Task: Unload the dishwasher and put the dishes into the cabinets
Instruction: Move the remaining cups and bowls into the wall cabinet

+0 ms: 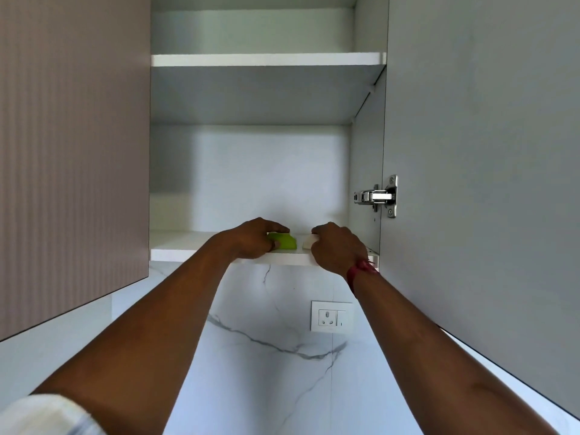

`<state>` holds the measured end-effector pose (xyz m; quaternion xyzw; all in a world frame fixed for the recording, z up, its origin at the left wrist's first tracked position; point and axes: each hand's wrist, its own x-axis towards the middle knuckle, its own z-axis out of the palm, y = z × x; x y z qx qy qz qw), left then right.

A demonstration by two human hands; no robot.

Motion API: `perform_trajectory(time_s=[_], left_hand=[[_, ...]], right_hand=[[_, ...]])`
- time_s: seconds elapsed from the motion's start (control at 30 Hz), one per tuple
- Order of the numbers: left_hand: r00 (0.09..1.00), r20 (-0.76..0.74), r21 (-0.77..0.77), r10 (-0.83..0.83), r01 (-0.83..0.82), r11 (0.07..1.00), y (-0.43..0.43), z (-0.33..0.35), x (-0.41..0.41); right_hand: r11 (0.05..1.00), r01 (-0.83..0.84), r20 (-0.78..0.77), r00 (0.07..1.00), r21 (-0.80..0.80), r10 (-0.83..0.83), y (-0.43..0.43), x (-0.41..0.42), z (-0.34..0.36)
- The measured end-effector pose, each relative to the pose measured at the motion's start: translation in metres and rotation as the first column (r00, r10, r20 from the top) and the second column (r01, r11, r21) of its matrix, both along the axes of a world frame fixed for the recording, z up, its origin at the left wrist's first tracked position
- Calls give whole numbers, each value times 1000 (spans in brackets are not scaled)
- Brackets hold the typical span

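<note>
Left hand [255,238] is curled over a lime-green, curved-edged plastic dish [284,241], thumb under the near edge, fingers on top: gripping it. Right hand [337,248] is closed around a small off-white dish [308,242], mostly hidden by the fingers; exact shape can't be told.

Both dishes sit at the front of the white bottom cabinet shelf [188,248], just beside each other, a narrow gap between. Each hand is on its own piece, none nearer.

Key relation: free shelf runs back and left from the hands. Likely next: release and withdraw down past the open grey door [470,152].
</note>
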<state>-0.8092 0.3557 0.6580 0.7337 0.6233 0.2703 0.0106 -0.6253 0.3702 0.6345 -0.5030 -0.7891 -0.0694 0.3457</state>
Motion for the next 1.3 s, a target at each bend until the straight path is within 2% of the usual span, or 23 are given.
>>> perform_trajectory(time_s=[0.17,0.37,0.5,0.53,0.6,0.7,0.77,0.8,0.9,1.1,1.2,1.23,1.3], left_hand=[[1000,-4,-33,11,-11,999,7,-2,5],[996,34,9,76,-77,997,8,-6,11],[992,-6,45,123,-122,991,3,-13,11],[990,-26,100,142,-139,985,2,-17,10],[988,-4,305,155,-146,941,-2,-32,12],[995,102,628,8,-71,775,-26,-75,30],[991,119,716,-64,-41,697,-56,-100,49],[989,123,718,-77,-36,695,-71,-115,60],[989,126,625,-75,-20,780,-125,-160,95],[979,187,494,-81,-22,869,-221,-243,168],[977,161,444,-136,52,895,-277,-283,241],[977,143,425,-158,84,902,-294,-296,265],[963,104,353,-248,198,915,-329,-329,338]], right_hand=[[997,76,83,993,21,-77,2,-5,-3],[993,119,55,991,24,-120,1,-2,-12],[979,95,2,995,179,-97,-4,3,-28],[972,77,-20,997,222,-75,-6,5,-34],[953,39,11,999,300,-44,-14,12,-52],[923,-46,93,996,382,12,-35,33,-88],[922,-99,148,988,374,46,-58,49,-107],[924,-117,179,982,365,54,-72,58,-118],[913,-166,252,965,373,72,-123,89,-156],[922,-200,203,970,333,137,-223,187,-243],[964,-152,155,981,216,120,-279,262,-293],[967,-101,131,989,233,72,-296,287,-309],[990,25,81,996,138,-36,-346,360,-347]])
